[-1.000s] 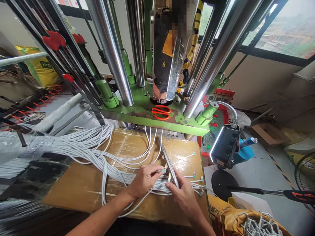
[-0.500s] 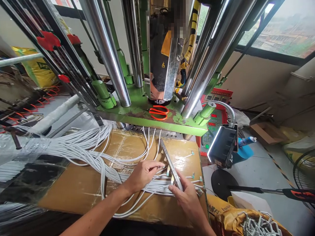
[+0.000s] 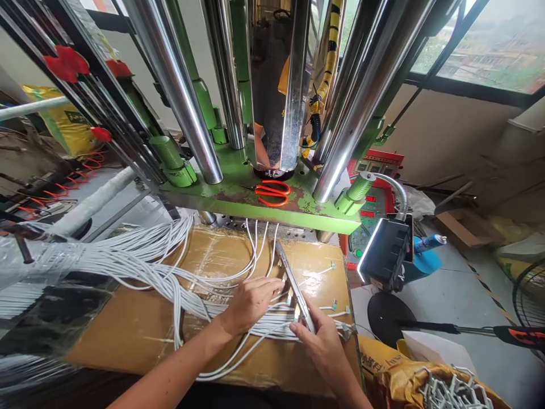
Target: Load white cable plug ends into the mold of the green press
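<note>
My right hand (image 3: 323, 336) is closed round the lower end of a narrow grey metal bar (image 3: 293, 284), its thumb on the near side. The bar is held at a slant above the cardboard-covered table. Along its left edge sit several small pale connectors (image 3: 290, 296) with white cables leading off to the left. My left hand (image 3: 251, 298) is closed at the bar's left side, fingertips pinched on a cable connector (image 3: 283, 279) at that edge; the fingers partly hide it. Beneath both hands runs a bundle of white cables (image 3: 170, 287) across the cardboard (image 3: 128, 324).
A green press (image 3: 238, 209) with steel columns stands ahead, orange-handled scissors (image 3: 272, 193) on its ledge. At the right are a lit lamp (image 3: 385, 250), a red control box (image 3: 378, 165) and a blue spray can (image 3: 430, 243). A yellow bag (image 3: 389, 375) of white pieces lies at lower right.
My left fingers have moved slightly up along the bar's edge and now lie closer against it. The right hand keeps its hold on the bar. The camera view has shifted a little.
</note>
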Demonstrator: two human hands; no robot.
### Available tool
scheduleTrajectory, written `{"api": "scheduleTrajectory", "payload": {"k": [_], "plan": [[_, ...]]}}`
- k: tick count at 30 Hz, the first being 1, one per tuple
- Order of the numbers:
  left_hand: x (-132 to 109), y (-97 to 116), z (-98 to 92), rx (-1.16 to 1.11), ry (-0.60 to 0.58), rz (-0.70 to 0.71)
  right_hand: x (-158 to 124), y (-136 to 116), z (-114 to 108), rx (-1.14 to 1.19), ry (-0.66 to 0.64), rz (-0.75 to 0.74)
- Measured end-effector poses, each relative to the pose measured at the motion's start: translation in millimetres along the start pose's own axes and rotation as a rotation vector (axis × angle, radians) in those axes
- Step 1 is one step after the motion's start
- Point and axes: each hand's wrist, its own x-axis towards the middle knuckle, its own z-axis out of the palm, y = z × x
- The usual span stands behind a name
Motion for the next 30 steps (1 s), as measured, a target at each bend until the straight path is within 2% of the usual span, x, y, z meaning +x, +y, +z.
{"api": "scheduleTrajectory", "payload": {"k": [3, 7, 9, 11, 13, 14, 16, 20, 23, 26, 30], "plan": [[6, 4, -7.7, -0.098, -0.040, -0.109, -1, 0, -1, 0.016, -0.001, 0.007], [16, 10, -30.1, -0.263, -0.119, -0.315, -2, -4, -4, 0.093, -0.017, 0.018], [17, 8, -37.4, -0.395, -0.047, -0.477, -3, -5, -5, 0.124, -0.020, 0.030], [17, 3, -38.9, -0.527, 0.091, -0.610, -4, -6, -6, 0.148, -0.019, 0.041], [16, -3, -36.1, -0.613, 0.197, -0.648, -3, -6, -5, 0.166, -0.016, 0.047], [16, -5, -34.1, -0.608, 0.221, -0.634, -3, -6, -5, 0.172, -0.013, 0.053], [16, -9, -30.5, -0.492, 0.199, -0.551, -3, -6, -5, 0.181, -0.011, 0.062], [20, -16, -24.4, -0.185, 0.023, -0.223, -1, -5, -4, 0.164, -0.004, 0.073], [23, -25, -16.1, -0.095, -0.027, 0.000, 0, -3, -4, 0.172, -0.012, 0.064], [23, -33, -7.6, -0.028, -0.030, 0.074, 1, 0, -5, 0.161, -0.014, 0.050], [22, -33, -4.9, -0.004, -0.043, 0.074, 0, 0, -5, 0.126, -0.008, 0.057]]}}
